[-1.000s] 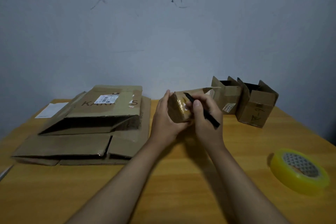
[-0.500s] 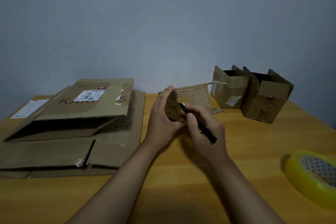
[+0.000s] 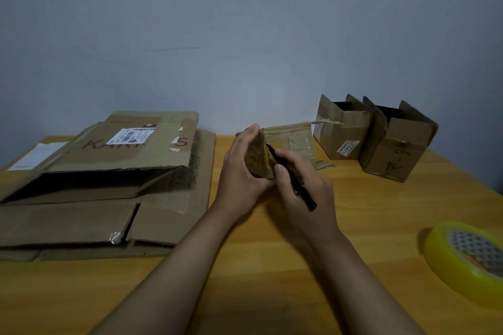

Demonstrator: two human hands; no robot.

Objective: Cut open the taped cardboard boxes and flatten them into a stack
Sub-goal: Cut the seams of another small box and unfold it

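the left hand (image 3: 242, 171) curled round the near end of a small taped box (image 3: 275, 149) at the middle of the counter (image 3: 272, 266), while the right hand (image 3: 302, 187) gripped a black cutter (image 3: 292, 178), its tip touching the box's taped end. at nine o'clock from the hands lay a stack of flattened boxes (image 3: 109, 185). at two o'clock stood two open boxes (image 3: 381, 139), side by side. at four o'clock a yellow tape roll (image 3: 468, 258) lay near the counter's edge.
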